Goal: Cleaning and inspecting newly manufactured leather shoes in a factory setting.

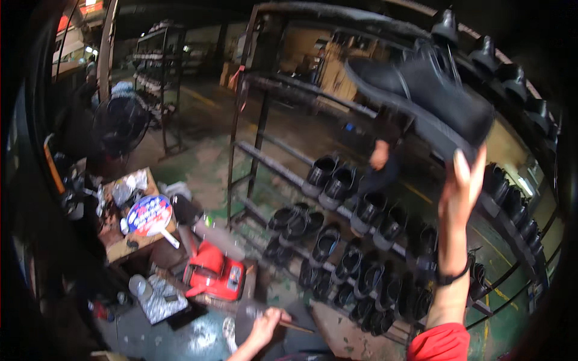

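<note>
A black shoe [415, 96] is raised high at the upper right, its toe pointing left and its sole facing down. My right hand [465, 180] grips it from below at the heel end. Above the lap, at the lower middle, my left hand [268, 325] is closed around a thin brown stick [296, 327]. One end of the stick pokes out to the right; its other end is hidden by the hand.
A metal rack [289, 160] carries rows of black shoes [325, 242], with more shoes above right. Another person's hand [379, 154] shows behind it. On the left are a red machine [224, 280], a round paddle fan [150, 215] on a cardboard box, and a black electric fan [121, 123].
</note>
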Demonstrator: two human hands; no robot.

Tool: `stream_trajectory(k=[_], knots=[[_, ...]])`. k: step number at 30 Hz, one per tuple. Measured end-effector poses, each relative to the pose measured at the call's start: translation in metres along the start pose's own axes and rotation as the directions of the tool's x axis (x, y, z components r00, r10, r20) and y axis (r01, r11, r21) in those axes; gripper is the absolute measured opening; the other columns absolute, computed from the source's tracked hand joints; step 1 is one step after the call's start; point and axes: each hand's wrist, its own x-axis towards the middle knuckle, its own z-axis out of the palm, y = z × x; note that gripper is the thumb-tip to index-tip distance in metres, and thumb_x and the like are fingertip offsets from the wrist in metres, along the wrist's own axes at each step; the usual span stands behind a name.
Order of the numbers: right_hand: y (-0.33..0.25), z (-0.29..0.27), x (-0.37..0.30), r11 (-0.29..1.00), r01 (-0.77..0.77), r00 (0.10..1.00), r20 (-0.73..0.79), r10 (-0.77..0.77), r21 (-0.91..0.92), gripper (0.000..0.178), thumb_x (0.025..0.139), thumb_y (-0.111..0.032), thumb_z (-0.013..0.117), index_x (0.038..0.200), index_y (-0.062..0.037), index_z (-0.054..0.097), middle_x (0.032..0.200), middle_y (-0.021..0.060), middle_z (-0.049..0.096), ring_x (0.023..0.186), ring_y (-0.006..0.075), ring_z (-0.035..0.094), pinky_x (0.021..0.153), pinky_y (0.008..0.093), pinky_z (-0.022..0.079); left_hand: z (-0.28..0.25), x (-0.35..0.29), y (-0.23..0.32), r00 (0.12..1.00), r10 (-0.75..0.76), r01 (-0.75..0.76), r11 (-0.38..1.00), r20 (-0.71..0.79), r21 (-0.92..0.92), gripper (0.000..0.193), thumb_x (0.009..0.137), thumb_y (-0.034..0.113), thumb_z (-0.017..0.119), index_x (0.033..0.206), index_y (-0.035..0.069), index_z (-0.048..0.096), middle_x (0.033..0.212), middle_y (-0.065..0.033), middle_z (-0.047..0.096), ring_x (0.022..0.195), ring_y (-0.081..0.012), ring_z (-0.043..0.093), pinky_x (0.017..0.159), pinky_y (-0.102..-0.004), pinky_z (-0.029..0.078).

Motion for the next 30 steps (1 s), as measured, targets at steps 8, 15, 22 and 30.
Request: stream_trajectory(k=[8, 15, 22, 30], knots=[[0.054, -0.111, -0.287, 0.530, -0.751, 0.602, 0.078, 0.795, 0.394, 0.074, 0.077, -0.014, 0.061, 0.140, 0.0003, 0.025, 0.130, 0.0130, 0.045, 0.116, 0.0255, 0.049, 0.100, 0.0404, 0.040, -0.015, 0.013, -0.009, 0.938, -0.303, 0.143, 0.783, -0.169, -0.606, 0.045, 0.096, 0.030, 0.049, 0.131, 0.002, 0.042, 0.082, -0.0069, 0.063, 0.059, -0.0090, 0.056, 0.043, -0.0195, 0.039], [0.092, -0.101, -0.368, 0.100, -0.866, 0.350, 0.451, 0.821, 0.491, 0.072, 0.076, -0.016, 0.064, 0.137, -0.0034, 0.028, 0.132, 0.0120, 0.044, 0.122, 0.0282, 0.044, 0.104, 0.0477, 0.035, -0.022, 0.026, -0.026, 0.861, -0.495, 0.166, 0.489, -0.116, -0.857, 0.046, 0.096, 0.039, 0.046, 0.131, 0.009, 0.042, 0.103, -0.0055, 0.061, 0.069, -0.0113, 0.063, 0.036, -0.0169, 0.027], [0.130, -0.061, -0.379, -0.059, -0.847, 0.288, 0.549, 0.785, 0.529, 0.062, 0.092, -0.015, 0.049, 0.144, -0.0060, 0.017, 0.142, 0.0133, 0.034, 0.130, 0.0304, 0.034, 0.110, 0.0481, 0.025, -0.038, 0.013, -0.049, 0.841, -0.498, 0.041, 0.452, -0.213, -0.891, 0.042, 0.093, 0.023, 0.056, 0.131, 0.014, 0.041, 0.099, -0.0009, 0.062, 0.074, -0.0124, 0.066, 0.035, -0.0161, 0.025], [0.202, -0.017, -0.389, -0.152, -0.847, 0.190, 0.558, 0.808, 0.509, 0.051, 0.098, -0.009, 0.035, 0.146, -0.0087, 0.019, 0.147, 0.0124, 0.028, 0.133, 0.0311, 0.031, 0.111, 0.0487, 0.022, -0.060, 0.040, -0.061, 0.773, -0.506, -0.032, 0.571, -0.382, -0.820, 0.033, 0.091, 0.024, 0.060, 0.120, 0.018, 0.047, 0.097, 0.0008, 0.060, 0.065, -0.0126, 0.064, 0.036, -0.0160, 0.026]])
